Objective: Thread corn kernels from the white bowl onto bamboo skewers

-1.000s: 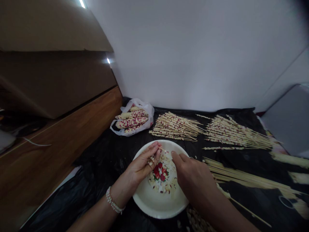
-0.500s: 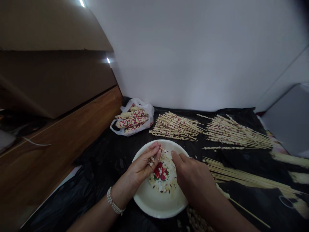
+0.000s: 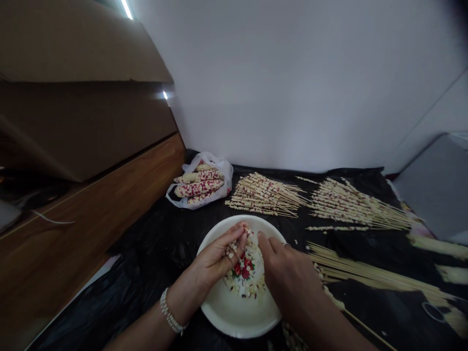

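Over a white bowl, my left hand is turned palm up, with loose corn kernels cupped in it. Its thumb and finger pinch a kernel at the fingertips. My right hand is closed round a bamboo skewer, whose tip end points at the left fingertips. Threaded kernels show on the skewer beyond the right wrist, and its bare end runs to the lower right. More pale and dark red kernels lie in the bowl, around a printed red flower pattern.
Speckled corn cobs lie in a white plastic bag. Two piles of kernel-threaded skewers rest on black plastic sheeting. Bare skewers and stripped cobs lie at right. Cardboard boxes stand left.
My hands stay close together above the bowl. The skewer tip seen at the left fingertips before is now covered by a kernel there. The view has shifted slightly.
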### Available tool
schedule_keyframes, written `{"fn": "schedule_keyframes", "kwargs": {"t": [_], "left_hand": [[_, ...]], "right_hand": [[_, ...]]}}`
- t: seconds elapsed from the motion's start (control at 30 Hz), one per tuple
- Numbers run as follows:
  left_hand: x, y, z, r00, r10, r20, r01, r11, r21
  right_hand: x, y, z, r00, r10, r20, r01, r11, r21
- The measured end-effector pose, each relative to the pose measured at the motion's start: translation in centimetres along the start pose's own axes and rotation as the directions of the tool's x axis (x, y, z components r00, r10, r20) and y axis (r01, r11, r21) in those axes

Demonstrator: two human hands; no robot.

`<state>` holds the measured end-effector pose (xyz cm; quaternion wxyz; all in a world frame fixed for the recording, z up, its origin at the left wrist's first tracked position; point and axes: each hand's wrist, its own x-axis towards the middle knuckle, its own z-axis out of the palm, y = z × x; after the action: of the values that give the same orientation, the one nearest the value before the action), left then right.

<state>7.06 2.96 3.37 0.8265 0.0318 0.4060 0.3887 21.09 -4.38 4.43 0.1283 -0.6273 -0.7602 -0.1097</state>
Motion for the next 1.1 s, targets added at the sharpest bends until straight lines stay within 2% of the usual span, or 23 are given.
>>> {"fn": "schedule_keyframes", "kwargs": {"t": [0.1,0.23,0.33,0.43,0.53,0.67,0.83,1.1], "left_hand": [[0.1,-0.4,-0.3,1.000,0.006,0.009,-0.007,0.998,0.064],[-0.1,-0.3,0.0,0.998,0.045,0.046,-0.050,0.993,0.111],[-0.4,0.2,0.3,0.994,-0.038,0.102,0.027,0.994,0.101],[-0.7,0.6,0.4,0.984,-0.068,0.162,0.047,0.990,0.130],[-1.0,0.5,0.4,0.991,0.000,0.136,-0.023,0.985,0.171],[-1.0,0.2,0.4,0.997,0.058,0.059,-0.066,0.987,0.148],[-0.5,0.3,0.3,0.992,0.124,0.027,-0.127,0.981,0.148],[-0.4,0.1,-0.2,0.972,0.220,0.087,-0.236,0.936,0.262]], "right_hand": [[0.0,0.0,0.2,1.000,-0.004,-0.006,0.004,0.999,0.047],[0.2,0.3,0.1,0.998,0.014,0.066,-0.019,0.998,0.066],[0.3,0.8,-0.1,0.996,0.042,0.080,-0.047,0.997,0.055],[0.3,1.1,-0.1,0.998,0.058,0.021,-0.058,0.998,0.038],[0.2,1.2,0.1,0.999,0.034,-0.014,-0.033,0.998,0.048],[0.1,1.1,0.1,1.000,0.007,-0.019,-0.006,0.998,0.064],[0.0,1.0,0.0,1.000,-0.014,-0.013,0.015,0.999,0.051],[0.0,0.6,0.2,0.999,-0.001,0.052,-0.001,0.999,0.053]]}}
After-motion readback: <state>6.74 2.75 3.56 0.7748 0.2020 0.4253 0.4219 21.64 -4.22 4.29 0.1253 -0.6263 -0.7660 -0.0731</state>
